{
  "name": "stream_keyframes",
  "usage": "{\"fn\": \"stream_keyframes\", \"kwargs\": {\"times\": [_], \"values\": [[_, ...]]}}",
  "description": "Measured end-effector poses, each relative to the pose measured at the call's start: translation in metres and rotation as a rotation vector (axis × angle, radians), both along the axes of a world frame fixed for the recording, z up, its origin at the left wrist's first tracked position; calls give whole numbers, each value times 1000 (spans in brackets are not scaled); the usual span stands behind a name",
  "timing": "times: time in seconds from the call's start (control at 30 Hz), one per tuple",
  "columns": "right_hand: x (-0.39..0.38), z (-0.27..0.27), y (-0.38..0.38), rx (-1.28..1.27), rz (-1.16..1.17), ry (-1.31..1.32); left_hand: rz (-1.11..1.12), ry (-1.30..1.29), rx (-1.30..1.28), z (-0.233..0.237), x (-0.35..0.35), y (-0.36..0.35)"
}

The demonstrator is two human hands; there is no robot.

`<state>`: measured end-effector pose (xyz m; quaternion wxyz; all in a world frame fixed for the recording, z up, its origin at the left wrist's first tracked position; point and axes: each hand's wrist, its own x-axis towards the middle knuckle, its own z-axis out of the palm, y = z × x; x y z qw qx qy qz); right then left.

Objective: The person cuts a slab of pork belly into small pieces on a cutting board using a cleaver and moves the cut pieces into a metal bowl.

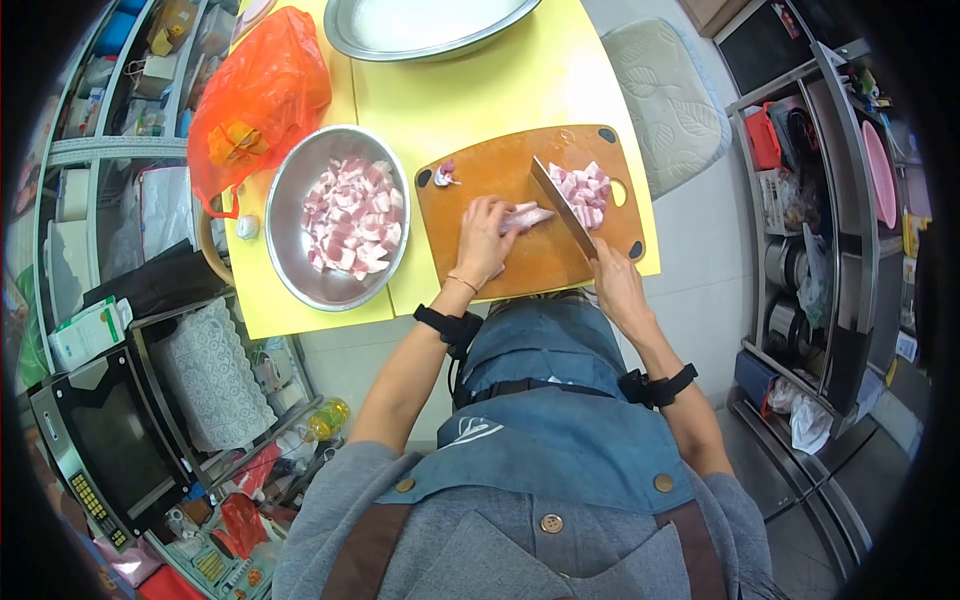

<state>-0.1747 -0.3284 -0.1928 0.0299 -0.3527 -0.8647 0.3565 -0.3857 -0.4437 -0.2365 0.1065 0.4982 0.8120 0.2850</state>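
**Slicing pork on the board, mid-cut**

Left hand (485, 240): fingers curled and pressed down on a pork strip (530, 214), pinning it flat to the cutting board (480, 190). The strip sticks out past the fingertips, toward the blade.

Right hand (612, 280): closed round the handle of a cleaver (560, 203). The blade is angled across the board, its edge at the free end of the strip. I can't tell if it has bitten in.

Just beyond the blade, on the side away from the left hand, is a pile of cut pieces (586, 187). A small pale scrap (445, 176) lies on the board's far corner, beyond the left hand.

Off the left hand's outer side, a steel bowl (285, 190) beside the board on the yellow counter (450, 95) is loaded with pork chunks (352, 215). Further out are an orange bag (255, 95) and a big steel basin (420, 25).

I read this as the dicing stage: one strip to go, most of the meat already bowled. The next cut calls for knuckles tucked back from the edge, a straight downstroke, and the left hand creeping back along the strip.
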Motion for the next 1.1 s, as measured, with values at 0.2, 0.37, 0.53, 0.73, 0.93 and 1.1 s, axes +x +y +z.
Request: {"fn": "stream_keyframes", "kwargs": {"times": [0.2, 0.37, 0.53, 0.73, 0.93, 1.1], "values": [[-5, 19, -9, -34, -53, 41, 93, -50, 30, -4, -14, 18], [0, 30, -8, -95, -90, 100, 407, 270, 76, -32, -72, 14], [12, 36, -5, -158, -171, 62, 407, -795, 106, -20, -77, 20], [22, 42, 2, -232, -237, 31, 346, -1669, 227, 39, -36, 20], [25, 48, 3, -191, -255, 31, 332, -1684, 240, 35, 7, 41], [29, 59, 1, -159, -217, 50, 72, -943, 78, -5, 42, 29]]}}
